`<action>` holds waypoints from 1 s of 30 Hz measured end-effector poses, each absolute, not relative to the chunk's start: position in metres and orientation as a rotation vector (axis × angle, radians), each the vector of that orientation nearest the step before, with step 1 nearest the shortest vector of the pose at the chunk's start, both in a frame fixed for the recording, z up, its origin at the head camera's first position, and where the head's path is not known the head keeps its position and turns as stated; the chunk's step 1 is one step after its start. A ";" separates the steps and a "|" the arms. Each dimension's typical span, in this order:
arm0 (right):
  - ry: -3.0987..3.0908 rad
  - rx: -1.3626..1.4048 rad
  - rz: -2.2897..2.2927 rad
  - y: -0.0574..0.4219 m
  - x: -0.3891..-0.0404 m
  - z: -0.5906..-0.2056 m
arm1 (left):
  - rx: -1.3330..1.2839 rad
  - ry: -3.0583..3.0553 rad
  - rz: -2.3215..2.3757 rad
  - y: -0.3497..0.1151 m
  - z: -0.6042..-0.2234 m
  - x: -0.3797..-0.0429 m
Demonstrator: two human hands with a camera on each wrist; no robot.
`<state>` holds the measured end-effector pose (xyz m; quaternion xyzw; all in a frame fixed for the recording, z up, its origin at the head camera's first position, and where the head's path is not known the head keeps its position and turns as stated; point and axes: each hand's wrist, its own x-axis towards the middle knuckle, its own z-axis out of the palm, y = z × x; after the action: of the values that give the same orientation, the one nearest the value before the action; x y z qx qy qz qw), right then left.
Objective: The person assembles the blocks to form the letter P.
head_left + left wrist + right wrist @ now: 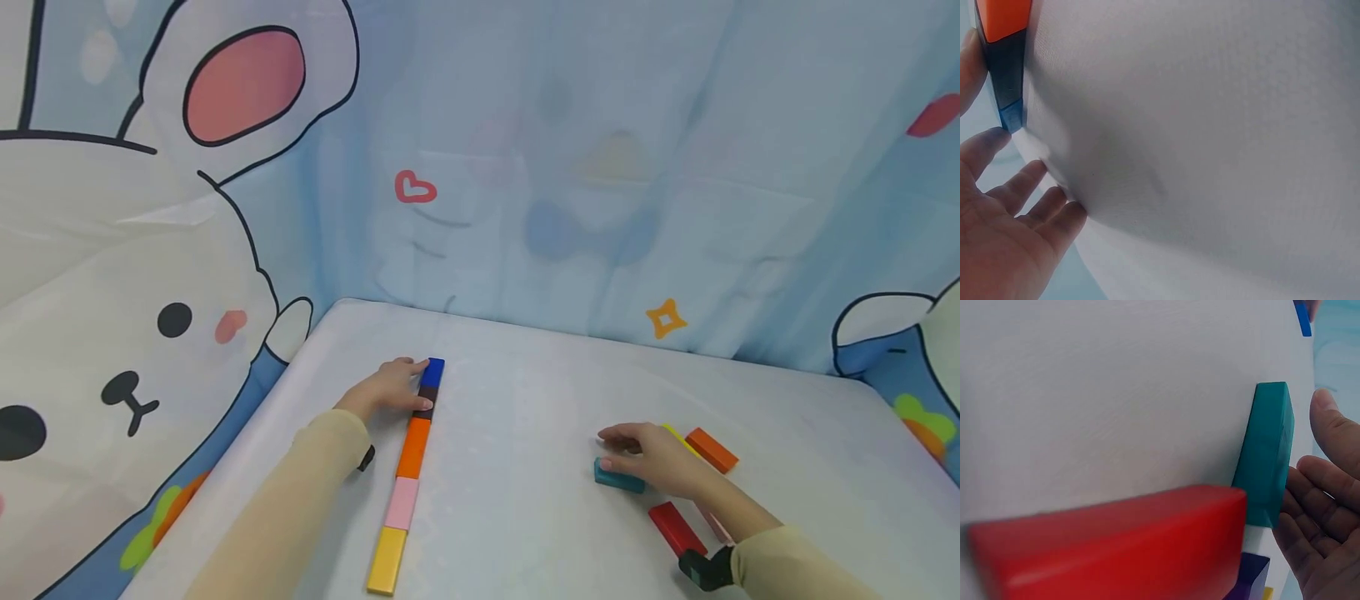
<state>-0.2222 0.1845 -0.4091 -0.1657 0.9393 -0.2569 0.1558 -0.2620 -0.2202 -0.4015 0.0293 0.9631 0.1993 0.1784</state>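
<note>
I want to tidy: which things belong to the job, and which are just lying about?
Likely the job's: block row by the left hand; teal block by the right hand.
Lying about, perhaps awaiting use: red block; purple block; loose orange block; loose yellow block; loose pink block.

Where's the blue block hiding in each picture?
Head: the blue block is a little left of the middle.
Left wrist: it's in the upper left, near a fingertip.
Right wrist: it's near the top right corner.
Shared landmark: the left hand is beside it every time.
</note>
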 end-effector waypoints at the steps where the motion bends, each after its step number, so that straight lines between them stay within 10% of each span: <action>1: 2.691 -0.478 -0.736 0.187 -0.220 -0.409 | 0.083 2.722 0.568 -0.220 -0.401 -0.262; 30: 2.828 -0.296 -0.660 0.218 -0.190 -0.416 | 0.087 2.719 0.572 -0.221 -0.404 -0.263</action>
<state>-0.1900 0.2184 -0.4158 -0.1007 0.9628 -0.2248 0.1112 -0.2628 -0.2212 -0.4039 0.0309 0.9622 0.2023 0.1798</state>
